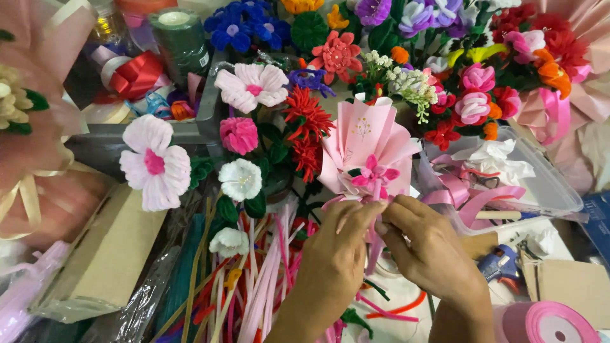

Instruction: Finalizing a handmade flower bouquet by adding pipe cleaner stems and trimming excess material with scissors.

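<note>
A small bouquet (pixel 367 141) of folded pink paper wraps a pink pipe-cleaner flower (pixel 373 173). Both hands meet at its base. My left hand (pixel 335 254) pinches the wrap's bottom from the left, fingers curled around it. My right hand (pixel 427 244) pinches the same spot from the right, where a pink ribbon (pixel 375 244) hangs down between the hands. The stem under the hands is hidden.
Many pipe-cleaner flowers (pixel 155 166) stand behind and to the left. Loose pipe cleaners (pixel 254 286) lie below them. A clear plastic box (pixel 546 184) holds ribbon at right. A blue glue gun (pixel 499 262), a pink ribbon roll (pixel 549 322) and a cardboard box (pixel 105 254) lie nearby.
</note>
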